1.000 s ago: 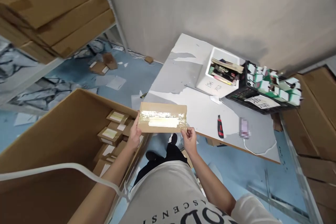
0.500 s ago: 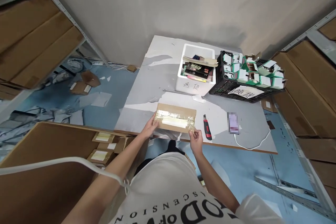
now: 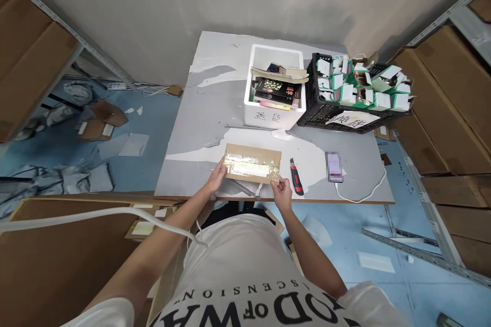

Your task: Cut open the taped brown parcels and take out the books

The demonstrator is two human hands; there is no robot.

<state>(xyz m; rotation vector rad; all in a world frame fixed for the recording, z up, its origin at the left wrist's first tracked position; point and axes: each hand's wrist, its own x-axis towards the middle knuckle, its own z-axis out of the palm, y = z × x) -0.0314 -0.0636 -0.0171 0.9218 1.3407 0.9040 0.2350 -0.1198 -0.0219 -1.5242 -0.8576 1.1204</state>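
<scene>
A flat brown cardboard box (image 3: 251, 155), wrapped in shiny clear tape with a pale label on its top, is held between both hands over the near part of the table. My left hand (image 3: 217, 178) grips its left end, fingers closed around the edge. At the near right corner, my right hand (image 3: 282, 193) pinches the box. To the right of that hand lies a red and black utility knife (image 3: 296, 178) on the table. Farther right is a phone (image 3: 334, 167), its screen blurred, with a white cable plugged in.
On the table (image 3: 180, 133) stand a white foam box (image 3: 270, 119) of books and a black crate (image 3: 312, 112) packed with green and white cartons. A large open cardboard box (image 3: 46, 260) is at my left. Shelves with cartons (image 3: 441, 97) flank both sides.
My view has shifted, so the table appears higher and farther left. Both hands keep their hold on the cardboard box, which stays over the table's near part.
</scene>
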